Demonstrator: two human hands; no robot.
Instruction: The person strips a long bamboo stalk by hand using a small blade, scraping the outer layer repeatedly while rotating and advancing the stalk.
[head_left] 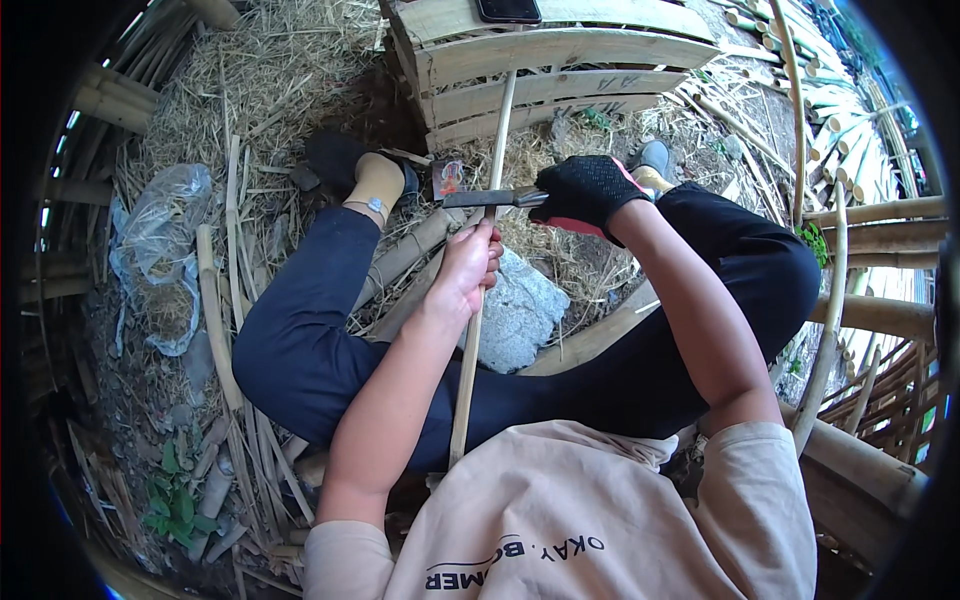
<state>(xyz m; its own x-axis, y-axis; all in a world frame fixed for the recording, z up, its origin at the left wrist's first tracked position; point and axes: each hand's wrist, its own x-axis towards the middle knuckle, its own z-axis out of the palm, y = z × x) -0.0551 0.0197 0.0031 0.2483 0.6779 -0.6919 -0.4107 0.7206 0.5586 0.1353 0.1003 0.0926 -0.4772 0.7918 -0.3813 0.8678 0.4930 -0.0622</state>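
My bare left hand is wrapped round a long, thin bamboo strip. The strip runs from my lap up to the wooden crate's front. My right hand, in a black glove with a pinkish-red palm side, is closed on the handle of a knife. Its dark blade points left and crosses the strip just above my left fist. Whether the edge bites into the strip I cannot tell. Under the strip, beside my left hand, lies a grey stone.
A slatted wooden crate stands ahead with a phone on top. A clear plastic bag lies at left among straw and bamboo offcuts. Cut bamboo poles are piled at far right. Bamboo rails border the right side.
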